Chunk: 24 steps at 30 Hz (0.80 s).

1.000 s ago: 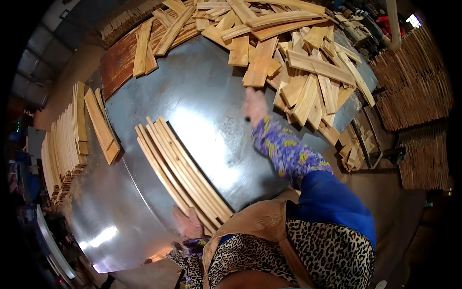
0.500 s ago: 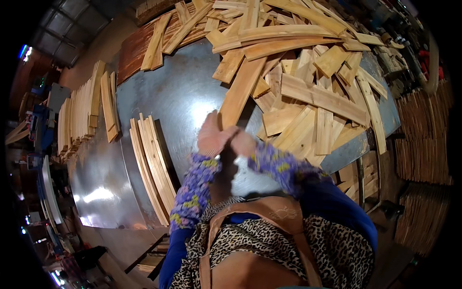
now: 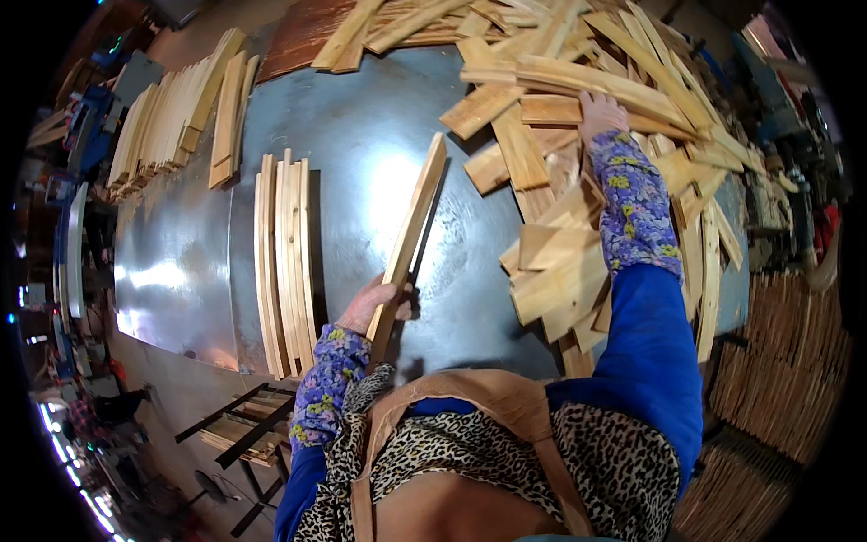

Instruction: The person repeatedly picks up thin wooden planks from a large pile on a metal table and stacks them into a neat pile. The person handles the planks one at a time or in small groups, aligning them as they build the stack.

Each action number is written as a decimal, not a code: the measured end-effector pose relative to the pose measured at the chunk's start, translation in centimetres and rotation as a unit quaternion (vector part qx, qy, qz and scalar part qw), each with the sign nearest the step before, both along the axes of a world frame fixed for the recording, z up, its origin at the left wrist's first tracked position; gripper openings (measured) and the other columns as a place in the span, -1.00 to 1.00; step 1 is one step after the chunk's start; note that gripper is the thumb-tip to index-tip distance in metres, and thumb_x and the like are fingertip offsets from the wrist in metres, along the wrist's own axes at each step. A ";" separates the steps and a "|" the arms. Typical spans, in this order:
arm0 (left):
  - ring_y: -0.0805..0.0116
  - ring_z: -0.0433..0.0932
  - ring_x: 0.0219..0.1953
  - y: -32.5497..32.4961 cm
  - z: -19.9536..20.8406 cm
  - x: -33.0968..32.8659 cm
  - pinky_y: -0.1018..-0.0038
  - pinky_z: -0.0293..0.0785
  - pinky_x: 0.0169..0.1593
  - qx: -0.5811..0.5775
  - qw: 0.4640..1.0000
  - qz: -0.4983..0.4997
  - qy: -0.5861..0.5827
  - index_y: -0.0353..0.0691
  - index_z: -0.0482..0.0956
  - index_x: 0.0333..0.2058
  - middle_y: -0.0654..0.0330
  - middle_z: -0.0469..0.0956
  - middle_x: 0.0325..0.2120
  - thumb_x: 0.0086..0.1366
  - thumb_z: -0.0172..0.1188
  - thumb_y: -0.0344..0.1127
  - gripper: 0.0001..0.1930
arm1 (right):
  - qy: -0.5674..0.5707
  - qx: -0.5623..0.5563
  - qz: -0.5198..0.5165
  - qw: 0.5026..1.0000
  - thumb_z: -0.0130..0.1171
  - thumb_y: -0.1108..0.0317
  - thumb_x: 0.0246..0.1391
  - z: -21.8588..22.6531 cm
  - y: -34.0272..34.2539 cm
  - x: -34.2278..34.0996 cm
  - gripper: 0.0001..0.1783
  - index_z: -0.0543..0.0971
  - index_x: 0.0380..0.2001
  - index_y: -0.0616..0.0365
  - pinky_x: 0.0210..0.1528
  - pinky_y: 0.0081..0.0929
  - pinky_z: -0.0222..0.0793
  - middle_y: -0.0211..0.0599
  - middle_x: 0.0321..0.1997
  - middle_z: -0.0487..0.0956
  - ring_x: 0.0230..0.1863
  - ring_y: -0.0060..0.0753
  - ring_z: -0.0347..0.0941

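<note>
Head view. Landmark: the front row (image 3: pixel 293 271), a close-set line of narrow wooden boards lying lengthwise on the metal table (image 3: pixel 357 126). To the right of the front row, the left hand (image 3: pixel 366 305) is closed around the near part of a single board (image 3: pixel 415 212), whose narrow edge faces up and whose far end points away from the wearer; whether its near end meets the table cannot be told. Well to the right of the front row, the right hand (image 3: pixel 602 116) lies on the loose pile (image 3: pixel 564 294), its fingers over boards there; whether they grip one cannot be told. Judged by arrangement, the aligned portion comprises the front row and the longer far row (image 3: pixel 167 117), beyond and left of it, with a few boards (image 3: pixel 228 122) standing between the two. The portion left unaligned, crossed at many angles in the pile, appears considerably larger than the front row.
</note>
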<state>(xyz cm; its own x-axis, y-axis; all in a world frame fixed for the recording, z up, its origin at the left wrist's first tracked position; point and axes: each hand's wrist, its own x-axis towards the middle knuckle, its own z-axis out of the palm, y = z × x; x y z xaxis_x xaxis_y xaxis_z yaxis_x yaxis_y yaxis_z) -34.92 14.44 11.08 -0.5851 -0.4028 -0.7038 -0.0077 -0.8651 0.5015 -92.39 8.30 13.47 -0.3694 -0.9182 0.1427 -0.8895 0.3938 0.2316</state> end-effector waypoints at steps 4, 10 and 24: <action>0.04 0.69 -0.18 0.3 -0.5 3.2 0.01 0.71 0.01 0.053 0.989 0.120 0.065 -0.38 0.43 0.27 -0.09 0.66 -0.05 0.19 0.52 -0.01 -0.19 | -0.029 0.171 -0.032 0.984 0.02 0.20 0.41 0.2 -2.9 -1.1 -0.55 0.54 0.28 0.03 0.30 0.03 0.54 0.00 0.28 0.62 0.32 0.08 0.57; -0.05 0.70 -0.15 -0.6 -1.8 6.6 -0.11 0.66 0.07 0.115 0.951 0.196 0.210 -0.40 0.40 0.35 -0.24 0.64 0.04 0.19 0.54 0.13 -0.06 | -0.007 0.223 -0.068 0.972 0.03 0.22 0.44 1.8 -5.0 0.2 -0.49 0.44 0.40 -0.02 0.33 0.05 0.52 0.03 0.38 0.57 0.39 0.09 0.52; -0.02 0.73 -0.10 -1.9 -4.5 7.2 0.04 0.74 0.04 0.056 0.958 0.227 0.167 -0.33 0.42 0.38 -0.13 0.65 0.11 0.35 0.39 0.10 -0.20 | -0.170 0.191 0.123 0.959 0.21 0.04 0.38 12.6 -10.2 3.4 -0.48 0.60 0.25 0.10 0.28 -0.07 0.48 0.10 0.15 0.68 0.22 0.16 0.59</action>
<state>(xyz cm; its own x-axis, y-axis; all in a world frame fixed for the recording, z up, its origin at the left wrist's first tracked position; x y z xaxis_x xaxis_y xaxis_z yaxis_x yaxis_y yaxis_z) -27.75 12.49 6.62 -0.5677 -0.6017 -0.5618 0.5263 -0.7901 0.3143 -88.97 -1.93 26.07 -0.1000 -0.9450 -0.3115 -0.9943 0.1063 -0.0033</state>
